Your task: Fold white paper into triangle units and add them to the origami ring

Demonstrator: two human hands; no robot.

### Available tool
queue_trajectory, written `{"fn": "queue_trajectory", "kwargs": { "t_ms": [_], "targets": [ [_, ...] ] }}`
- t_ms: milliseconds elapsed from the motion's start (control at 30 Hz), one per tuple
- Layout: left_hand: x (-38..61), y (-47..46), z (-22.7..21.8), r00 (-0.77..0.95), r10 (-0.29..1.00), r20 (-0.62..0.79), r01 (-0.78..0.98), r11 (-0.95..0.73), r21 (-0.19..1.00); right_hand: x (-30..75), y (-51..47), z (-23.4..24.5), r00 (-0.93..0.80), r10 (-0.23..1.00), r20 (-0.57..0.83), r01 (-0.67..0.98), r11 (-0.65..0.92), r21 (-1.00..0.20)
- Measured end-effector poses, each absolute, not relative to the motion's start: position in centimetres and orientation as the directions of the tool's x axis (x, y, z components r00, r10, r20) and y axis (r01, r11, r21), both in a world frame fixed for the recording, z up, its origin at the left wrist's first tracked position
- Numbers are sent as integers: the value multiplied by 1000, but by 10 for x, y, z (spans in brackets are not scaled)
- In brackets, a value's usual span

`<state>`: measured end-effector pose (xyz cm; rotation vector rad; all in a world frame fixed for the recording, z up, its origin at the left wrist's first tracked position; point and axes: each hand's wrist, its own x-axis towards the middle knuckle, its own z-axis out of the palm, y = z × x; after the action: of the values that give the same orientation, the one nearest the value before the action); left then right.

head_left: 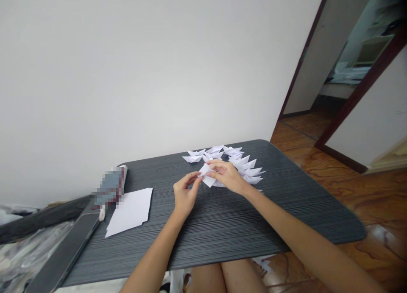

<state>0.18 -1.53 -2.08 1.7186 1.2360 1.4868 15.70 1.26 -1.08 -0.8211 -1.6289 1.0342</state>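
A small folded piece of white paper [208, 180] is held up over the table, roughly diamond-shaped from here. My left hand [185, 193] pinches its left corner between thumb and fingers. On its right side, my right hand [228, 176] grips the same paper, fingers over the upper edge and thumb in front. Just behind and to the right of my hands lie several folded white paper boats [251, 172], clustered and partly overlapping. My right hand and forearm hide some of them.
The dark wood-grain table [203, 238] stands against a white wall. A stack of white paper sheets [130, 210] lies at the left, beside a blurred-out object [110, 187]. A long dark panel [63, 255] runs along the table's left edge. A doorway opens at the right.
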Motion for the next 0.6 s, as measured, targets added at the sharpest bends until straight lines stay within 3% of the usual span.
{"fn": "queue_trajectory", "kwargs": {
  "t_ms": [200,333,467,600],
  "targets": [
    [-1,-14,-17,-30,871,490,289,-462,839,158,16,-10,-254,905,340,-58,337,-940],
    [0,-16,-19,-59,838,542,359,-489,795,157,15,-10,-277,938,209,-96,190,-977],
    [2,-17,-21,-58,864,500,343,-453,823,155,14,-10,-205,972,116,-160,83,-984],
    [5,-19,-21,-67,890,450,290,-414,863,153,13,-11,-126,986,112,-204,85,-975]
  ]
}}
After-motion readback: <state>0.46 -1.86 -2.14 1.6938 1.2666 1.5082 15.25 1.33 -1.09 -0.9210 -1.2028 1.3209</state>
